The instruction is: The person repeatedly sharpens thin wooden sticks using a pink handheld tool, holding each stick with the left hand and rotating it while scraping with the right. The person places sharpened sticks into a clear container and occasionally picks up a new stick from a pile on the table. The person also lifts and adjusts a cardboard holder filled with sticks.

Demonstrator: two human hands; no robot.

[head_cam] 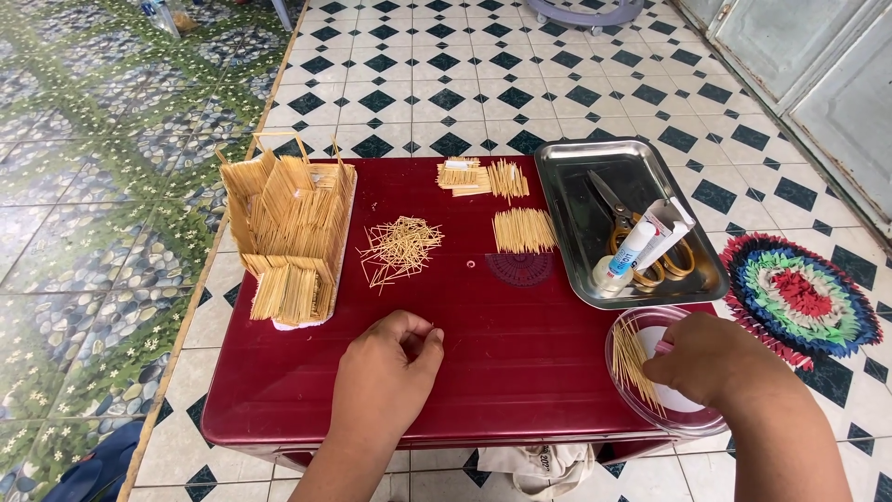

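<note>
My left hand (386, 370) rests on the dark red table (520, 372) near its front edge, fingertips pinched on what looks like a thin stick, though it is too small to be sure. My right hand (708, 358) reaches into a clear round dish (692, 423) at the table's front right corner, where several thin sticks (632, 358) lie; its fingers pinch something small and pink. A loose heap of sticks (400, 246) lies ahead of my left hand. A stick-built house model (290, 228) stands on a white base at the left.
A steel tray (581, 186) at the back right holds scissors (641, 237) and glue tubes (650, 240). Aligned stick bundles (523, 230) and small stick panels (483, 177) lie mid-table, beside a clear protractor (520, 270). A colourful round rug (799, 293) lies on the tiled floor.
</note>
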